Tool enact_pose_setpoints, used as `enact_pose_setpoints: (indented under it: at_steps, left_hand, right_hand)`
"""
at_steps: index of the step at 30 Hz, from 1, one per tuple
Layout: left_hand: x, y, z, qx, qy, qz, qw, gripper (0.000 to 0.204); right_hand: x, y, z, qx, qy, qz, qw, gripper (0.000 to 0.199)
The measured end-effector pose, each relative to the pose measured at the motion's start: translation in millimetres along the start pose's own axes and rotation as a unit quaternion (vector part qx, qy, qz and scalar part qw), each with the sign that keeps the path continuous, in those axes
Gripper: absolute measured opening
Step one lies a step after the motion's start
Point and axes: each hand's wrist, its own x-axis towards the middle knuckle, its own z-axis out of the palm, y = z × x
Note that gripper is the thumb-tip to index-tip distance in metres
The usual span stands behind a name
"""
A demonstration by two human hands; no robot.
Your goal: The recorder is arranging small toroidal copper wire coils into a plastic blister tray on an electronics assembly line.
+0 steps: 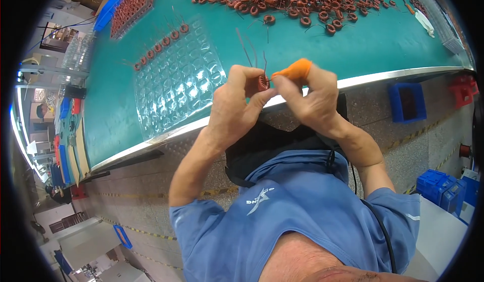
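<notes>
My left hand [234, 100] pinches a small ring coil [263, 83] wound with copper-coloured wire, holding it up just over the table's near edge. Long thin wire leads rise from the coil. My right hand [310, 93], with an orange finger cot [301, 69] on one finger, is closed against the coil's right side, its fingertips pinched on a wire lead there. To the left lies a clear plastic blister tray [201, 55], with a row of several similar coils [166, 41] along its far side, leads pointing up.
A large heap of coils [287, 0] covers the far part of the green table [383, 50]. Another filled tray [132, 9] stands far left by a blue bin. A tool with an orange handle [409, 9] lies far right. Blue [407, 102] and red bins [462, 91] sit beyond the metal edge.
</notes>
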Motion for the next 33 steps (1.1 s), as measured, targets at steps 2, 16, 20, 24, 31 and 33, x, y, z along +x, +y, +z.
enact_pose_setpoints:
  at_steps: [2, 16, 20, 24, 31, 33]
  left_hand:
    - [-3.9, -4.1, 2.5, -0.255, 0.001, -0.053, 0.965, 0.032]
    - [-21.3, -10.4, 10.9, -0.440, -0.047, -0.068, 0.894, 0.019]
    - [-22.7, -6.9, 18.4, -0.468, 0.039, -0.100, 0.877, 0.018]
    - [-24.0, -7.4, 27.7, -0.478, 0.085, -0.130, 0.865, 0.019]
    - [-32.5, -13.0, 23.6, -0.409, 0.107, -0.121, 0.898, 0.030]
    - [-34.6, -16.7, 20.4, -0.394, 0.113, -0.120, 0.905, 0.031]
  right_hand:
    - [6.7, -3.5, -6.2, 0.151, -0.018, 0.182, 0.971, 0.014]
    - [12.6, 18.2, -1.7, 0.306, -0.148, 0.211, 0.917, 0.036]
    - [6.3, 12.2, 2.7, 0.315, -0.112, 0.171, 0.927, 0.025]
    - [4.5, 17.1, 6.7, 0.276, -0.088, 0.195, 0.937, 0.025]
    - [5.2, 21.2, 4.7, 0.182, -0.075, 0.245, 0.949, 0.035]
    - [2.2, 15.1, 7.4, 0.159, -0.075, 0.226, 0.958, 0.036]
